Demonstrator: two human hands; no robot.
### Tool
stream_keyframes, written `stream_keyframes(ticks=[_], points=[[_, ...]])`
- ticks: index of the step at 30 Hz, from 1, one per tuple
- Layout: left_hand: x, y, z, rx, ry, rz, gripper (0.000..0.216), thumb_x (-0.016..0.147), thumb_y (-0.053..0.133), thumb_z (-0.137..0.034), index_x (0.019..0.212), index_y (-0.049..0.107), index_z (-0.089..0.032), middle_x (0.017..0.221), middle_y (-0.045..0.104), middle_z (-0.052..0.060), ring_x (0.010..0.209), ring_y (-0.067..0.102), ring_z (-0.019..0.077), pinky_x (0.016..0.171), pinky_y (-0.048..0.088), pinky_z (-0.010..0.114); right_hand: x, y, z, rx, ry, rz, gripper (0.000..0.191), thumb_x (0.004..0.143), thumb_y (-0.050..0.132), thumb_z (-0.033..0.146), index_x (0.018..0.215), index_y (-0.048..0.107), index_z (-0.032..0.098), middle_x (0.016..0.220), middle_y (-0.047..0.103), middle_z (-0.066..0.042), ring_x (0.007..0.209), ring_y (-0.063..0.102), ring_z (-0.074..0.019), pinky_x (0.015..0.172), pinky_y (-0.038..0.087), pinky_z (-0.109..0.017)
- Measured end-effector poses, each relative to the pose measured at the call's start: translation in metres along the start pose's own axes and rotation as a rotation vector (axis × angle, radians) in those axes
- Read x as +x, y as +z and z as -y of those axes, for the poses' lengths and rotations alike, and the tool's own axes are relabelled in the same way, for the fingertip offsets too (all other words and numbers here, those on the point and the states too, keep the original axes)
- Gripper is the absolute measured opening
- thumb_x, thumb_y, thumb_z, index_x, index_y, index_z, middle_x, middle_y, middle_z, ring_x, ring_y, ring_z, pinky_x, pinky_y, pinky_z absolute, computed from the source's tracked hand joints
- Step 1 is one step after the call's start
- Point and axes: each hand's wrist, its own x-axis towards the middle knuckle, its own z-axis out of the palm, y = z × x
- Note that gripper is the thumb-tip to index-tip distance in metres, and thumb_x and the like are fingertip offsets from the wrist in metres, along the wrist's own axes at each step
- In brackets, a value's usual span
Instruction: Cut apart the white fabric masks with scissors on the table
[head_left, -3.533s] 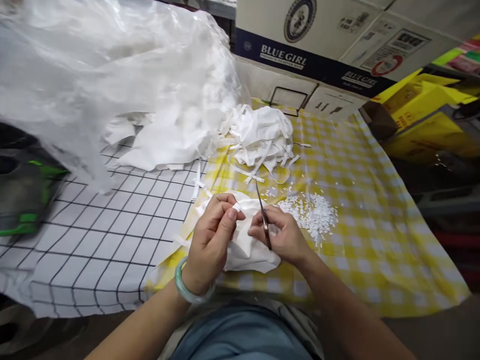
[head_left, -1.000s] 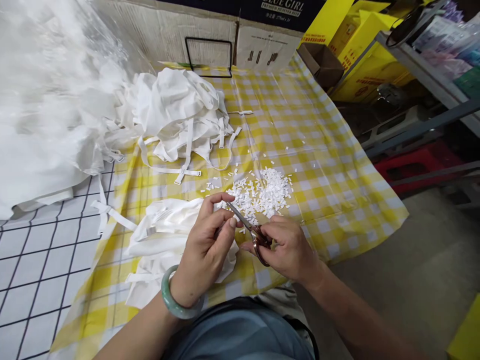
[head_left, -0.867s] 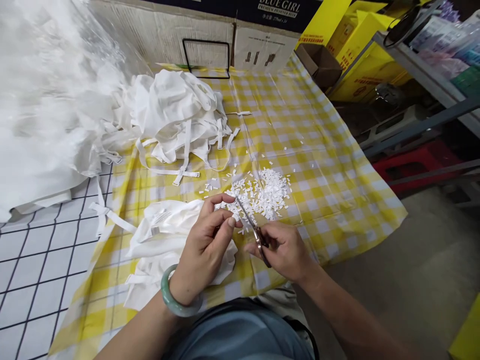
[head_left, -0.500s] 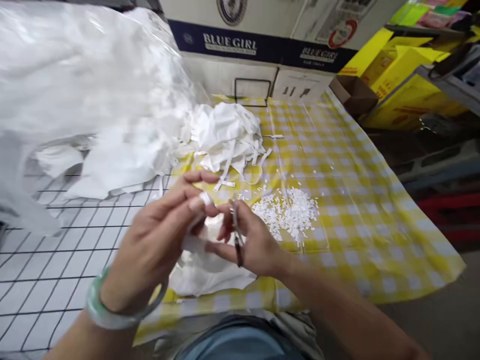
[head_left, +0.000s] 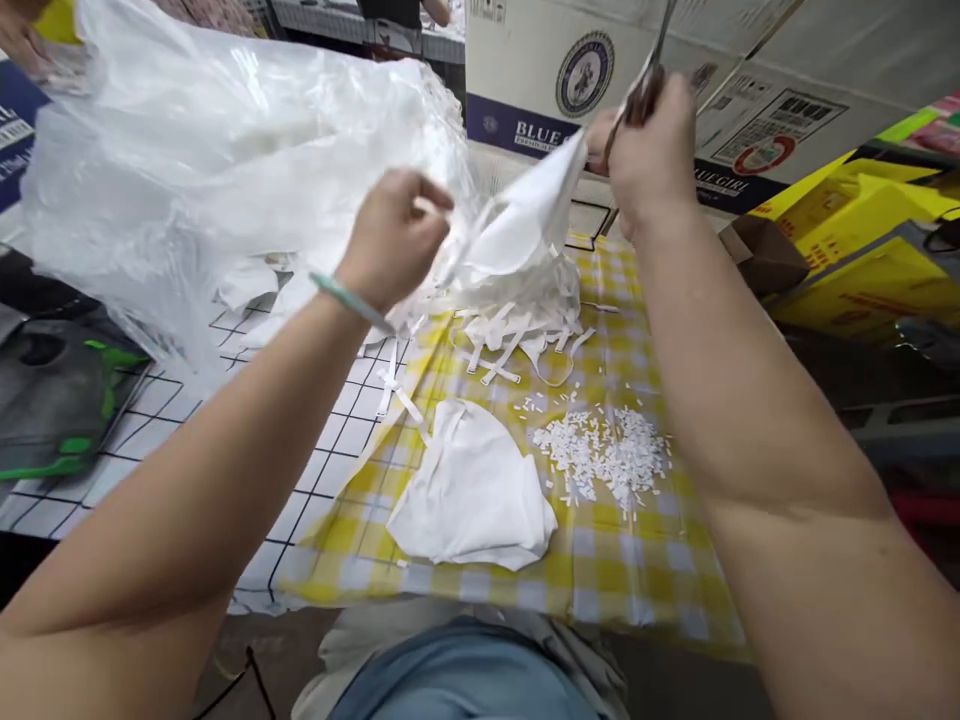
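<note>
Raised at the upper right, my right hand [head_left: 654,150] grips a pair of scissors [head_left: 636,100], the blade pointing up. A thin white cloth piece [head_left: 529,210] stretches down and left from its fingertips. To the left, my left hand [head_left: 401,235] is closed with curled fingers, close to the cloth's left side; blur hides what is in it. Behind and below the cloth lies a pile of white cloth pieces with narrow straps [head_left: 517,310]. Another white cloth piece [head_left: 472,490] lies flat on the table in front of me, a strap at its upper left.
Small white clippings [head_left: 607,450] are heaped on the yellow checked tablecloth [head_left: 622,570]. A big clear plastic bag [head_left: 247,130] of white cloth fills the left. Cartons [head_left: 525,60] stand behind. At upper left another person's hand [head_left: 22,35] shows. Yellow packages [head_left: 862,230] are at the right.
Both hands have moved from low over the table up and forward, and apart. A white cloth piece now hangs from my right hand above the pile. The view has swung left.
</note>
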Motion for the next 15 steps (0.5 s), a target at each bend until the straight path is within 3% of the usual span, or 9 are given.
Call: stream_keyframes(ticks=[2,3,4,6,8,10,13,15], points=[[-0.043,0.009,0.037,0.047,-0.007,0.115,0.020,0.074,0.049,-0.011,0.086,0.065,-0.007,0.102,0.068,0.008,0.101,0.066,0.0182,0.084,0.051,0.032,-0.040,-0.009,-0.017,-0.114,0.034,-0.064,0.036,0.072,0.071,0.013,0.076,0.037,0.024,0.088,0.051,0.004,0.092,0.061,-0.0124,0.074,0.046,-0.028],[-0.066,0.013,0.054,0.068,0.017,0.281,0.015,0.069,0.056,-0.007,0.080,0.065,-0.012,0.096,0.070,0.007,0.094,0.067,0.0177,0.084,0.053,0.032,-0.066,-0.012,-0.023,-0.157,0.059,-0.046,0.038,0.069,0.077,0.015,0.080,0.042,0.023,0.089,0.054,0.004,0.087,0.060,-0.0109,0.077,0.047,-0.029],[-0.090,0.016,0.069,0.158,0.109,0.498,0.021,0.068,0.056,-0.006,0.084,0.065,-0.016,0.098,0.069,0.007,0.094,0.066,0.0186,0.086,0.053,0.034,-0.095,-0.013,-0.027,-0.180,0.082,-0.019,0.039,0.067,0.080,0.017,0.084,0.045,0.023,0.091,0.058,0.003,0.080,0.058,-0.0099,0.076,0.049,-0.029],[-0.129,0.019,0.087,0.223,0.121,0.595,0.017,0.069,0.058,-0.007,0.081,0.063,-0.018,0.087,0.068,0.006,0.085,0.063,0.0213,0.083,0.052,0.038,-0.153,-0.009,-0.031,-0.125,0.201,0.121,0.039,0.069,0.081,0.025,0.091,0.047,0.023,0.093,0.062,0.000,0.073,0.058,-0.0107,0.070,0.051,-0.030],[-0.154,0.014,0.089,0.261,0.107,0.598,0.008,0.078,0.056,-0.013,0.074,0.060,-0.019,0.076,0.064,0.005,0.076,0.060,0.0212,0.083,0.048,0.040,-0.205,0.002,-0.028,-0.030,0.331,0.289,0.039,0.071,0.081,0.031,0.092,0.049,0.023,0.095,0.063,-0.001,0.076,0.059,-0.0128,0.073,0.052,-0.032],[-0.164,0.000,0.075,0.260,0.100,0.566,0.015,0.087,0.052,-0.020,0.073,0.058,-0.020,0.073,0.062,0.004,0.072,0.058,0.0199,0.082,0.046,0.038,-0.245,0.018,-0.020,0.039,0.417,0.427,0.037,0.073,0.078,0.034,0.094,0.050,0.023,0.099,0.065,-0.002,0.083,0.061,-0.0146,0.080,0.051,-0.033],[-0.166,-0.031,0.038,0.098,0.009,0.401,0.017,0.094,0.049,-0.028,0.082,0.059,-0.021,0.075,0.061,0.002,0.068,0.056,0.0172,0.068,0.045,0.030,-0.279,0.045,-0.008,0.083,0.445,0.620,0.038,0.074,0.077,0.033,0.099,0.051,0.023,0.108,0.065,-0.004,0.086,0.060,-0.0150,0.081,0.049,-0.033],[-0.167,-0.046,0.018,-0.076,-0.101,0.264,0.016,0.096,0.048,-0.031,0.086,0.057,-0.022,0.072,0.059,0.001,0.064,0.056,0.0160,0.060,0.045,0.028,-0.287,0.059,-0.004,0.103,0.409,0.710,0.034,0.073,0.075,0.030,0.096,0.051,0.022,0.103,0.065,-0.002,0.084,0.059,-0.0148,0.081,0.048,-0.032]])
